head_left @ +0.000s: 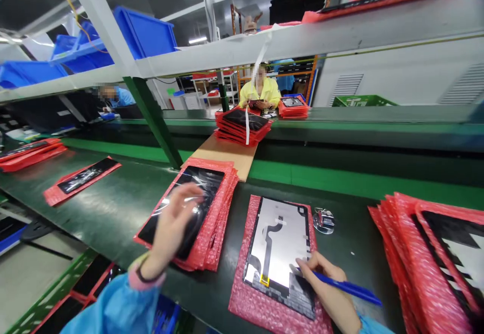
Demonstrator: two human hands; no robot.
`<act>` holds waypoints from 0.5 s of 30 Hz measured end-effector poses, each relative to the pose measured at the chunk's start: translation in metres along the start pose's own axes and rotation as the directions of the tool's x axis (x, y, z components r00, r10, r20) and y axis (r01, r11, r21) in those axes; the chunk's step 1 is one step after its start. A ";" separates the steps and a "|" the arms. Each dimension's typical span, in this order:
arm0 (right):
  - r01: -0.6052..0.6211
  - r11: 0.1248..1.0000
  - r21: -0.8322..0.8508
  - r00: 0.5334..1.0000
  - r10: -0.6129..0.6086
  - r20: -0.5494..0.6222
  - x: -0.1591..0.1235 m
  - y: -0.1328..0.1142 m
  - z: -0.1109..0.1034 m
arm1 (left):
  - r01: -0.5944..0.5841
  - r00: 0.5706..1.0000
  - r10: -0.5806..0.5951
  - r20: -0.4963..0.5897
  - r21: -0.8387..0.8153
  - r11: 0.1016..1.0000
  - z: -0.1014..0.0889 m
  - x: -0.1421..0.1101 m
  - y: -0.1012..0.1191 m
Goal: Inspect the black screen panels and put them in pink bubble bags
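My right hand (328, 283) grips a blue pen (350, 287) and its tip rests on the lower right of a silver panel (278, 243). That panel lies on a red bubble-wrap sheet (247, 298) on the dark green belt. My left hand (174, 223) hovers, blurred by motion, with fingers spread over a stack of red bubble-wrap bags (217, 218). The top bag of that stack holds a black panel (202, 183). The left hand holds nothing.
Another red stack with panels (431, 263) lies at the right. A small tape roll (324, 220) sits beside the silver panel. More red bags (79, 178) lie at the left. A cardboard sheet (227, 155) and red stack (242, 125) lie ahead. Two people sit opposite.
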State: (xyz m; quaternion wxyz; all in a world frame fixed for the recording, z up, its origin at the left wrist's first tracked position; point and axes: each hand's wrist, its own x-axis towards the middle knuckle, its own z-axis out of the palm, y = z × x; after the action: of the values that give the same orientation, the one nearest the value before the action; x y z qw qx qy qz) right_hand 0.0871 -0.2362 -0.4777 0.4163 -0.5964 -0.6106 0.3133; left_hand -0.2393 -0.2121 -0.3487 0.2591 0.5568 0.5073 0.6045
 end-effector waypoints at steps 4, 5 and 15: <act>0.023 0.999 -0.037 0.999 -0.022 0.031 -0.001 -0.002 0.009 | 0.403 0.814 -0.313 0.489 -0.086 0.911 0.071 -0.053 -0.019; 0.029 0.999 -0.041 0.999 -0.027 0.044 -0.001 -0.002 0.010 | 0.471 0.787 -0.374 0.491 -0.087 0.878 0.083 -0.059 -0.028; -0.021 0.999 0.025 0.998 0.019 0.061 -0.002 -0.003 0.011 | 0.648 0.719 -0.559 0.412 -0.108 0.754 0.105 -0.041 -0.064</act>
State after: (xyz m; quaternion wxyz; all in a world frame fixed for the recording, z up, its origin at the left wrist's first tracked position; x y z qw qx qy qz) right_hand 0.0758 -0.2369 -0.4802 0.4019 -0.5873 -0.6129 0.3434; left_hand -0.1469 -0.1912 -0.4375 0.5967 0.4221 0.5280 0.4324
